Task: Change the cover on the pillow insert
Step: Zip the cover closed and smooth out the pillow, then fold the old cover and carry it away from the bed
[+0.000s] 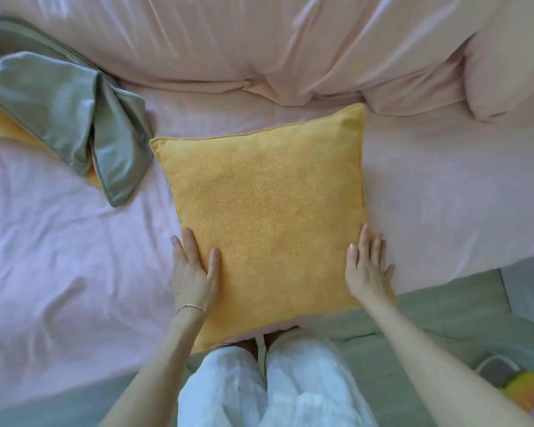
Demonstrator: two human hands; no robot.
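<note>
Obs.: yellow pillow [265,217] lies flat on the pink sheet [59,241] of the bed, near edge overhanging toward the person's knees. Cover is on, piped seam visible along the far and left edges; surface looks plump and even.

Left hand [195,269]: fingers straight and together, laid along the pillow's left edge near the lower corner; thumb rests flat on the top face. Nothing pinched. Thin bracelet [191,307] at the wrist.

Right hand [367,266]: fingers straight, slightly fanned, set against the pillow's right edge near the lower corner; thumb tip touches the top face, the outer fingers lie on the sheet just beside it. Nothing pinched.

So the pillow sits between the two flat hands, both at its near half, far half untouched.

Green cover [74,118]: crumpled and empty, at the far left of the bed, well apart from both hands; one tip reaches close to the pillow's far left corner. Some yellow fabric [7,124] shows beneath it.

Pink duvet [321,50] bunched along the far side. White trousers [275,383] at the near edge.
</note>
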